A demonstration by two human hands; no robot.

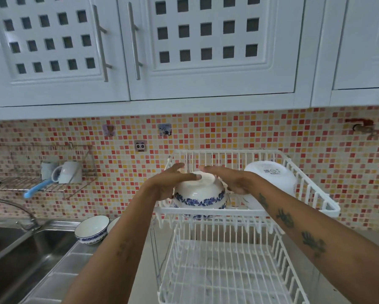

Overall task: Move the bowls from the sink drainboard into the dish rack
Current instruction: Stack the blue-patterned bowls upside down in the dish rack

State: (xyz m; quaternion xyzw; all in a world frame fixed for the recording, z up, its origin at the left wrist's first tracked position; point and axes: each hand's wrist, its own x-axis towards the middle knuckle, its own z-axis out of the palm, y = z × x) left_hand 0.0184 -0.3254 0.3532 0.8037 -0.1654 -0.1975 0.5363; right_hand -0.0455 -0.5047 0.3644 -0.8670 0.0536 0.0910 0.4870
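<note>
Hands, two, bare, raised over the upper tier of the white wire two-tier dish rack (228, 212).

Left hand (173, 179): fingers straight and spread, thumb laid across the foot ring, palm against the left flank of the inverted white ceramic bowl with blue floral band (199, 195). Nothing curled round it.

Right hand (230, 178): fingers extended flat, palm against the bowl's right flank; forearm crosses the rack's front rail.

Inverted bowl: rim down at the left front of the upper tier, cradled between both palms; whether it bears fully on the wires cannot be told.

Large plain white bowl (272, 178): upside down, at the right of the same tier, just beside the right wrist.

Remaining stock: white bowl with blue patterned rim (92, 230), upright on the stainless-steel sink drainboard (59, 279), a second partly hidden behind the left forearm.

Risks, judged:
- Flat-palmed hold relies on squeeze alone; a wet glaze could let the bowl slip and strike the rail.
- Rim resting between wires may tip once released.
- Right wrist drawing back could nudge the large bowl.
</note>
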